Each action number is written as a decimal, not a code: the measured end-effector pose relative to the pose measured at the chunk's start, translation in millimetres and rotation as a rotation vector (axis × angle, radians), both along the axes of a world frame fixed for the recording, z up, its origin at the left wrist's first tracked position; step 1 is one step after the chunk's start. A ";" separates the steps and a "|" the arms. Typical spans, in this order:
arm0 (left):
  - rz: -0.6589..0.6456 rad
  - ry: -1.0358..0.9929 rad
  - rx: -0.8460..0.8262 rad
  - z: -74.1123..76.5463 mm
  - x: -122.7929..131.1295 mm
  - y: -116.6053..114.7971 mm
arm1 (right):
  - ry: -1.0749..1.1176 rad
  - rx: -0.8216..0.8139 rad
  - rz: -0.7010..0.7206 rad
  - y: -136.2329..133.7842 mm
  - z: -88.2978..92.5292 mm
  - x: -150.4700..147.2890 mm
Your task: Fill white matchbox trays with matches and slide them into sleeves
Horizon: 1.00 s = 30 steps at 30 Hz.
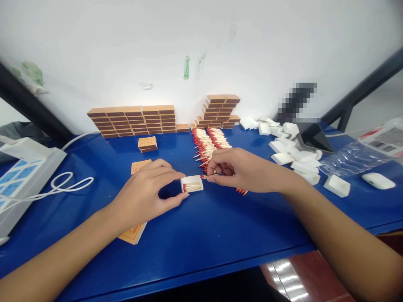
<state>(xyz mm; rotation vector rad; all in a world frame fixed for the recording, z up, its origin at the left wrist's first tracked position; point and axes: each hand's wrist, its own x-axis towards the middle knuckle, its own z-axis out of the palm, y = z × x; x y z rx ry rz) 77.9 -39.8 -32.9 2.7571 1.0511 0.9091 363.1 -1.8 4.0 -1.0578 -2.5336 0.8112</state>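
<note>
Between the thumb and forefinger of my left hand (154, 184) sits a small white matchbox tray (197, 180), gripped at its left end. Several red-tipped matches (192, 187) lie side by side inside it. Just to the right, my right hand (229, 170) pinches matches by the tray's right edge; one red head pokes out from the fingertips, and how many it holds is hidden. Behind that hand spreads a large pile of loose matches (208, 144), partly covered by it. Orange matchbox sleeves (134, 233) lie under and beside my left wrist.
Stacked matchboxes (132, 121) line the wall, with a stepped stack (220, 110) further right. Two boxes (147, 144) stand nearer. White empty trays (294, 153) are heaped at right, near a white earbud case (378, 180) and plastic packaging (355, 155). A power strip (28, 176) with white cable lies left.
</note>
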 end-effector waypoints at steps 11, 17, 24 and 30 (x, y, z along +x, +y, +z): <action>0.008 0.012 0.000 -1.0 -2.7 1.6 | -0.121 0.042 -0.009 -0.1 -3.0 -4.0; -0.004 0.008 0.010 -0.6 -2.9 1.5 | -0.114 0.055 0.002 1.6 -3.9 -1.4; -0.004 0.009 0.014 -1.6 -2.8 2.4 | -0.104 0.072 0.004 1.8 -5.7 0.3; 0.000 0.014 0.015 -1.4 -3.1 2.6 | -0.125 0.020 -0.030 0.5 -5.0 -0.8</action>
